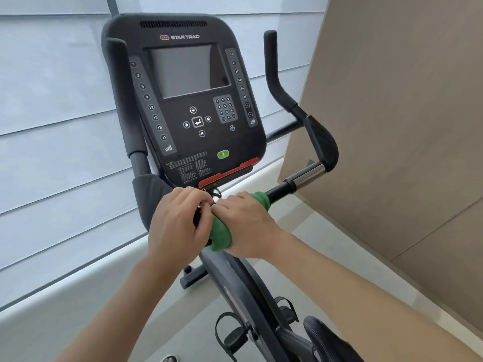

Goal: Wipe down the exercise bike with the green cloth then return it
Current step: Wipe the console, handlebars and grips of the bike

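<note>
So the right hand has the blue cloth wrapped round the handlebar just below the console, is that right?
Not quite: the cloth is green, not blue. The head view shows the right hand holding it wrapped round the handlebar just below the console.

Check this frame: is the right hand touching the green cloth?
Touching. The head view shows the right hand curled over the green cloth, which is wrapped round the handlebar, with cloth bulging out at both sides of the hand.

soft, nubby green terry cloth wraps a matt black handlebar tube. beside it, a polished, shiny chrome metal sleeve. matt black plastic console with a glossy grey screen.
</note>
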Action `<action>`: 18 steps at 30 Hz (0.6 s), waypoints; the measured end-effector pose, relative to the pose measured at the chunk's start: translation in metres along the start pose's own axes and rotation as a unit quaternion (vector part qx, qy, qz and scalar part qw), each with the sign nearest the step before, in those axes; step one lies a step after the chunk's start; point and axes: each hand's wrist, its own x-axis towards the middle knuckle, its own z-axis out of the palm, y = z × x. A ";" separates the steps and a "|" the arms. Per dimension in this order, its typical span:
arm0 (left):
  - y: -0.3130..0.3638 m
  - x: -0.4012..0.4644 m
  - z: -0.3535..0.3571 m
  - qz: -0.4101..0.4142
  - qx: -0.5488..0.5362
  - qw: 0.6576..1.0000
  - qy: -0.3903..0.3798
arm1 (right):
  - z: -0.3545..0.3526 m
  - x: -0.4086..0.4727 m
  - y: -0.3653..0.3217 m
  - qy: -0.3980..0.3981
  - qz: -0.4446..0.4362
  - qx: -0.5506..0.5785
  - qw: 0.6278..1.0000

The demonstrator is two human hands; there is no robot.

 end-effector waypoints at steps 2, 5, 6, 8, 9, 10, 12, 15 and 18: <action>-0.001 -0.001 0.001 0.031 0.049 0.998 -0.031 | 0.001 0.000 0.013 0.010 -0.048 0.013 0.999; -0.004 -0.001 0.003 0.050 0.098 0.993 -0.043 | 0.002 -0.004 0.040 0.026 -0.081 0.017 0.996; -0.005 -0.001 0.004 0.049 0.103 0.993 -0.042 | 0.001 -0.006 0.051 0.032 -0.080 0.017 0.996; -0.007 -0.002 0.005 0.049 0.111 0.992 -0.037 | 0.001 -0.012 0.070 0.037 -0.073 0.009 0.997; -0.006 -0.003 0.006 0.053 0.116 0.991 -0.036 | 0.001 -0.015 0.079 0.037 -0.067 0.004 0.997; -0.006 -0.003 0.007 0.059 0.120 0.990 -0.035 | 0.001 -0.017 0.086 0.035 -0.062 -0.001 0.997; -0.006 -0.003 0.008 0.065 0.126 0.989 -0.033 | 0.000 -0.021 0.101 0.029 -0.057 -0.012 0.998; -0.008 -0.003 0.009 0.064 0.123 0.990 -0.019 | -0.010 -0.030 0.132 0.039 -0.031 -0.055 0.997; -0.005 -0.003 0.011 0.064 0.129 0.990 -0.007 | -0.019 -0.036 0.154 0.047 -0.003 -0.084 0.995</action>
